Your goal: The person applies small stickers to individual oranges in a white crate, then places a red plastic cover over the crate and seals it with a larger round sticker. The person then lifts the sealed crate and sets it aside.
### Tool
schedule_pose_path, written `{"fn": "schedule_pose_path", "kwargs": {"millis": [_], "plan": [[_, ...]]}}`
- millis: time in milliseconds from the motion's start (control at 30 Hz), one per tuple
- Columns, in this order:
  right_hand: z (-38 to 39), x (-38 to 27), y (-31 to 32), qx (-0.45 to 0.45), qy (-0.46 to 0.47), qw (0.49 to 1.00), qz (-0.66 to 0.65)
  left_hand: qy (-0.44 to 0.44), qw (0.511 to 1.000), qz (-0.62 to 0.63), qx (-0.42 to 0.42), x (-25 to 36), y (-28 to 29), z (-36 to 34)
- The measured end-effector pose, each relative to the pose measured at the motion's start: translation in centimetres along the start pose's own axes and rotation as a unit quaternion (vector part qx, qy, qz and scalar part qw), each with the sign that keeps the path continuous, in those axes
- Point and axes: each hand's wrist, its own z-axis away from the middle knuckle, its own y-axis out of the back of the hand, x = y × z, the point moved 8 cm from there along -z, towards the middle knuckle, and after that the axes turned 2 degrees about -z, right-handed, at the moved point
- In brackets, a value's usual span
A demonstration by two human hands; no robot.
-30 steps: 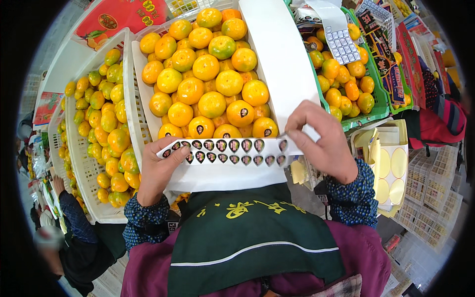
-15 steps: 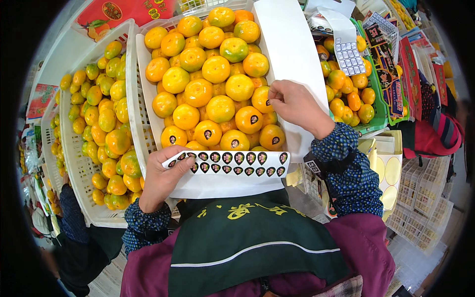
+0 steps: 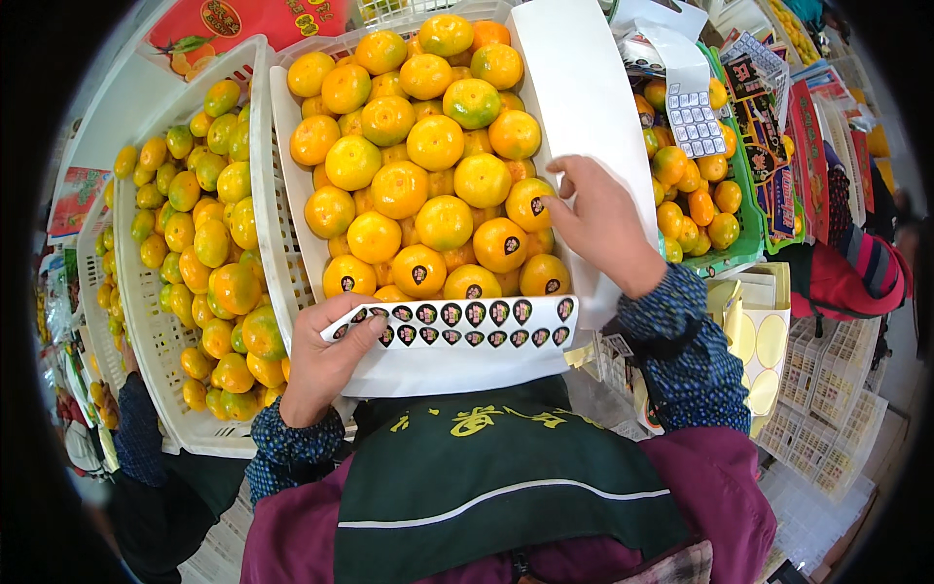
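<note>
My left hand (image 3: pixel 326 355) pinches the left end of a white strip (image 3: pixel 537 331) bearing two rows of dark drop-shaped stickers, lying across the front of a paper-lined crate of orange mandarins (image 3: pixel 428 224). My right hand (image 3: pixel 608 229) is open over the crate's right side, index finger raised, thumb at or just beside a mandarin (image 3: pixel 525 204) with a dark sticker. Several front mandarins also bear stickers. A white paper liner (image 3: pixel 584 88) is folded out along the crate's right side.
A white slatted crate (image 3: pixel 259 146) of greener mandarins stands left, a green crate (image 3: pixel 747 214) of mandarins right, with hanging label sheets (image 3: pixel 693 122). Yellow oval-label sheets (image 3: pixel 754 346) sit right. A co-worker's dark sleeve (image 3: pixel 136 428) is at lower left, red boxes (image 3: pixel 214 34) at the back.
My right hand has left the strip, moved up to a right-side mandarin, which shows a sticker, and now has its index finger lifted. My left hand still grips the strip.
</note>
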Motion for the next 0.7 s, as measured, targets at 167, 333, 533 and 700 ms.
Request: {"fn": "schedule_pose_path", "kwargs": {"millis": [167, 333, 533, 700], "plan": [[3.5, -2.2, 2.4, -0.135, 0.069, 0.978, -0.145, 0.022, 0.998, 0.007, 0.061, -0.5, 0.9, -0.2], [5.2, -3.8, 1.8, -0.129, 0.144, 0.974, -0.119, 0.029, 0.997, 0.020, 0.067, -0.7, 0.8, -0.5], [5.1, -4.1, 1.2, -0.122, 0.158, 0.978, -0.062, 0.024, 0.998, 0.026, 0.052, -0.8, 0.8, -0.7], [3.2, -4.0, 2.8, -0.055, 0.168, 0.972, -0.156, 0.068, 0.993, 0.043, 0.089, -1.7, 1.3, -0.7]]}}
